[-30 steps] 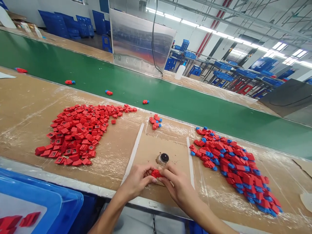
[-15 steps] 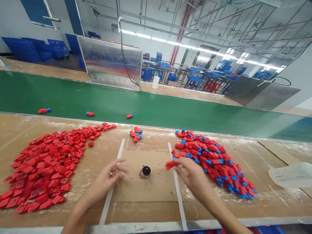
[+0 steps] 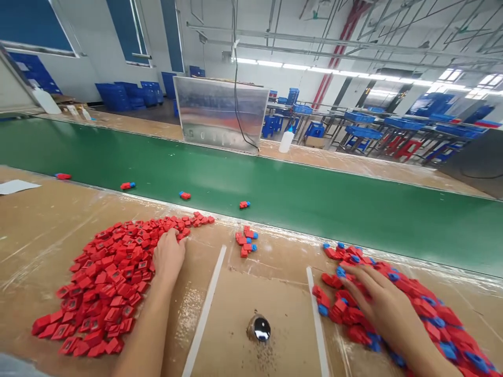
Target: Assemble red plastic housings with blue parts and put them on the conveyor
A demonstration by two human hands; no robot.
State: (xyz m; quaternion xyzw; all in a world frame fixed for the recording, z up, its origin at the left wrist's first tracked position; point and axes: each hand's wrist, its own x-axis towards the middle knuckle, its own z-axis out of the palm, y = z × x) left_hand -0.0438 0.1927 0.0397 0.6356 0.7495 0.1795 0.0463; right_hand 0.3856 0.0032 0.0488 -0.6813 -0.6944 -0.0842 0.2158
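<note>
At the left, my left hand (image 3: 170, 254) reaches onto the right edge of a heap of red plastic pieces (image 3: 106, 272). Its thumb stands apart from the fingers, whose tips touch the heap and are partly hidden. My right hand (image 3: 379, 298) lies over a heap of red pieces with blue ends (image 3: 436, 314), fingers stretched out and apart. Its fingertips are beside one blue-ended piece. Between the hands, a small round cup of dark, shiny liquid (image 3: 261, 329) stands on a cardboard sheet (image 3: 220, 319) among brown crumbs.
Several red and blue pieces (image 3: 245, 241) lie beyond the cardboard. More, spaced out, sit on the green conveyor belt (image 3: 291, 183). White tape strips (image 3: 206, 309) flank the cardboard. Behind the belt are a metal panel (image 3: 222, 115) and a white bottle (image 3: 286, 140).
My left hand has moved from beside the cup to the red heap. My right hand, which held a red piece, has moved over the red and blue heap. The view has turned left.
</note>
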